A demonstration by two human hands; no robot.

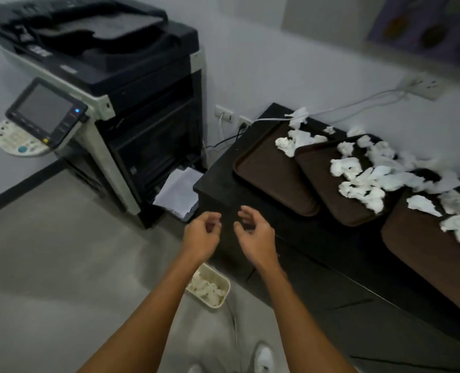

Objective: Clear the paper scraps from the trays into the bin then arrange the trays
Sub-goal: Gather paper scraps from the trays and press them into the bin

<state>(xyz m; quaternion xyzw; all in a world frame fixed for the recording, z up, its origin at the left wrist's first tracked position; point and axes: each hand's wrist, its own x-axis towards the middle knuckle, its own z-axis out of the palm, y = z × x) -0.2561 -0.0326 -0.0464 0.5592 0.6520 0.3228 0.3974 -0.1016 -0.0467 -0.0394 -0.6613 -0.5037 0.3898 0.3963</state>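
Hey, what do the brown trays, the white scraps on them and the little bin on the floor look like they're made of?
Brown trays: probably moulded plastic, with a matte, slightly textured finish and rounded raised rims.
White scraps: crumpled paper or tissue, judging by the soft irregular folds and torn edges.
Bin: looks like cream plastic with smooth, thin walls and rounded corners.

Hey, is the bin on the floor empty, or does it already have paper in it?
Partly filled: white scraps lie inside the bin. Part of it is hidden, so I cannot tell how full it is.
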